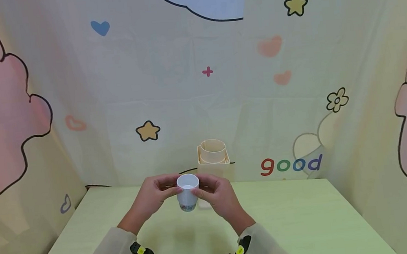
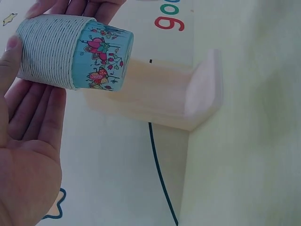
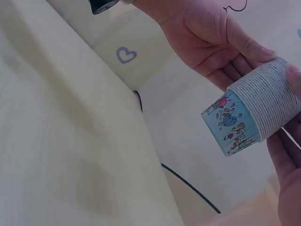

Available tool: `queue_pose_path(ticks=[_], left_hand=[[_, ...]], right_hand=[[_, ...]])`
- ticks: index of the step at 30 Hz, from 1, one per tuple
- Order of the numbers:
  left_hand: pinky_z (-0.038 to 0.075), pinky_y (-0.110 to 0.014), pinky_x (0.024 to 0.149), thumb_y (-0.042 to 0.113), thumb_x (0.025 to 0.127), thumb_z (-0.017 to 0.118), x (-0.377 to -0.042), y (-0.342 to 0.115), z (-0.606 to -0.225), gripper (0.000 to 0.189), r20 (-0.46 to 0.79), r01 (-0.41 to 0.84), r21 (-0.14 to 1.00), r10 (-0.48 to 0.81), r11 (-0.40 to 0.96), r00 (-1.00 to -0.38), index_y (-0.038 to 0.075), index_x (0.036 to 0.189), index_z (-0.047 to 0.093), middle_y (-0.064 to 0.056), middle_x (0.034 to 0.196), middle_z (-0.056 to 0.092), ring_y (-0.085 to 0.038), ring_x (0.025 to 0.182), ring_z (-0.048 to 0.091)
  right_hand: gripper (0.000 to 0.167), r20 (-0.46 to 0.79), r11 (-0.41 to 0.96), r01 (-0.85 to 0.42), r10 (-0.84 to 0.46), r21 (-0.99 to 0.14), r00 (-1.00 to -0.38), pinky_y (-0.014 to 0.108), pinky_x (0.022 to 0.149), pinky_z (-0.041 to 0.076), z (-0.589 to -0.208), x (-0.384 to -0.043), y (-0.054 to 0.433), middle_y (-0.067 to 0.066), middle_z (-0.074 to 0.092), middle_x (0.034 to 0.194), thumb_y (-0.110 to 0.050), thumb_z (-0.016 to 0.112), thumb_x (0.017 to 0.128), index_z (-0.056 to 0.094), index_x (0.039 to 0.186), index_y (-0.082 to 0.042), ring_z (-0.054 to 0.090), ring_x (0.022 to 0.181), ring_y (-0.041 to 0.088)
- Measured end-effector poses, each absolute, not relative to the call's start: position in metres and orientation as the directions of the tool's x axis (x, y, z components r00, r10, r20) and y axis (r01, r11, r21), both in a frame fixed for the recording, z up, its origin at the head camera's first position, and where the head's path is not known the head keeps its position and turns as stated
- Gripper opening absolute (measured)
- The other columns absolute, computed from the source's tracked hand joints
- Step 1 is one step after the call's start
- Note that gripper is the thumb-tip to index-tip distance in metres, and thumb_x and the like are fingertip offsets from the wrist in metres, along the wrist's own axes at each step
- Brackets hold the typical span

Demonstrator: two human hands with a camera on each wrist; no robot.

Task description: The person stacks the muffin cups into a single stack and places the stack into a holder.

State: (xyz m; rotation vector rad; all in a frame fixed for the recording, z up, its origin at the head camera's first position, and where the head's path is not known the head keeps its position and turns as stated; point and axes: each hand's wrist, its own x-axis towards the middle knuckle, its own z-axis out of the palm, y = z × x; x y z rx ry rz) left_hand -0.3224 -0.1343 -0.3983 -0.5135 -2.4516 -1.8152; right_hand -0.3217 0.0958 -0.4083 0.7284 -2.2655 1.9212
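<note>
Both hands hold a nested stack of white paper cups [image 1: 188, 196] between them, raised over the table in front of a cream holder. Thumbs press the near side while the other fingers wrap behind. My left hand [image 1: 156, 195] grips the stack's left side, my right hand [image 1: 220, 191] its right. In the left wrist view the stack [image 2: 56, 52] shows many tight rims, and only the end cup bares its blue side with pink flowers. The cream holder [image 1: 214, 167] has a round tube at its top; the hands partly hide its lower part.
The pale green-yellow table [image 1: 289, 217] meets a printed cloth backdrop [image 1: 170, 85] at the back, with more cloth at both sides. The holder's flat foot [image 2: 204, 89] rests on the table. A black camera [image 1: 142, 253] is strapped on each wrist.
</note>
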Motion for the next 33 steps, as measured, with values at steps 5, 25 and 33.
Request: queue_pose_path(ticks=[5,25,33], left_hand=[[0.058,-0.043,0.102,0.028,0.088,0.081,-0.328,-0.127,-0.384,0.042,0.241,0.29,0.927,0.214,0.237,-0.947,0.017,0.128,0.073,-0.004,0.127,0.073,-0.025,0.116,0.069],[0.054,-0.043,0.108,0.032,0.091,0.078,-0.363,-0.099,-0.348,0.04,0.29,0.323,0.932,0.198,0.163,-0.936,0.019,0.129,0.073,-0.001,0.13,0.072,-0.024,0.126,0.065],[0.051,-0.045,0.111,0.035,0.088,0.081,-0.378,-0.088,-0.332,0.04,0.321,0.348,0.928,0.196,0.13,-0.927,0.021,0.125,0.075,0.001,0.126,0.074,-0.02,0.125,0.065]], right_hand=[[0.041,0.388,0.1,-0.434,-0.301,-0.896,-0.871,0.033,0.102,0.057,-0.395,-0.33,0.101,0.009,0.073,0.127,-0.019,0.08,0.09,0.07,0.13,-0.013,0.07,0.117,0.024],[0.041,0.422,0.088,-0.454,-0.249,-0.887,-0.872,0.034,0.104,0.056,-0.352,-0.358,0.122,0.005,0.071,0.131,-0.026,0.078,0.092,0.07,0.13,-0.016,0.068,0.122,0.022],[0.044,0.416,0.092,-0.446,-0.233,-0.89,-0.879,0.035,0.105,0.055,-0.334,-0.367,0.133,0.005,0.071,0.131,-0.032,0.078,0.091,0.069,0.131,-0.016,0.067,0.123,0.021]])
